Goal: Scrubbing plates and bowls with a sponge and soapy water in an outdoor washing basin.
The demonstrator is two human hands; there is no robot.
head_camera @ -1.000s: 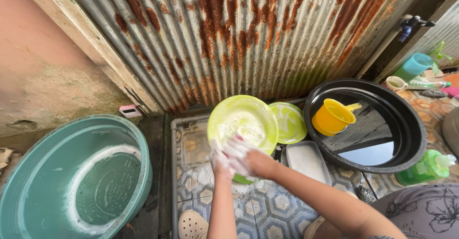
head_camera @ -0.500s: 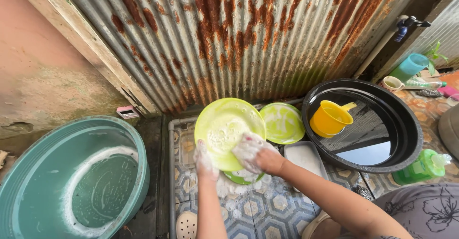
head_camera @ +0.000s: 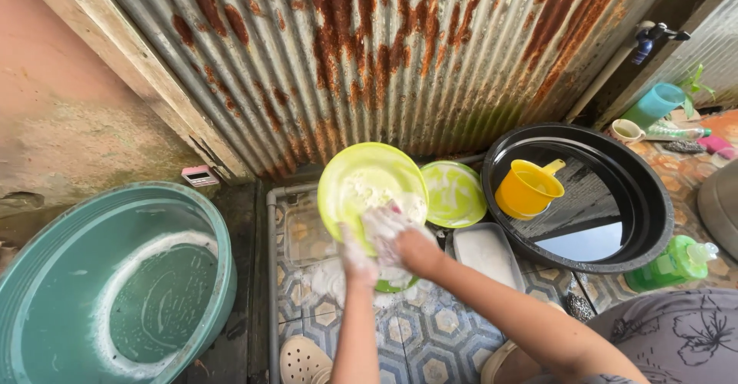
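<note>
A lime-green plate (head_camera: 361, 176), covered in soap foam, is tilted up toward me in the middle of the view. My left hand (head_camera: 355, 257), white with suds, grips its lower edge. My right hand (head_camera: 400, 238) presses a foamy sponge against the plate's lower right face. Under my hands a green dish (head_camera: 393, 282) peeks out. A second soapy green plate (head_camera: 457, 193) leans just right of the held one.
A teal basin (head_camera: 46, 276) with foamy water stands at left. A black basin (head_camera: 653, 207) with water and a yellow dipper (head_camera: 526, 188) stands at right, a green soap bottle (head_camera: 670, 262) beside it. A white rectangular tray (head_camera: 486, 250) and a sandal (head_camera: 301, 359) lie on the tiled floor.
The plate has shifted slightly up and right. My left hand slid right along its lower edge, and my right hand with the sponge moved up the plate's face.
</note>
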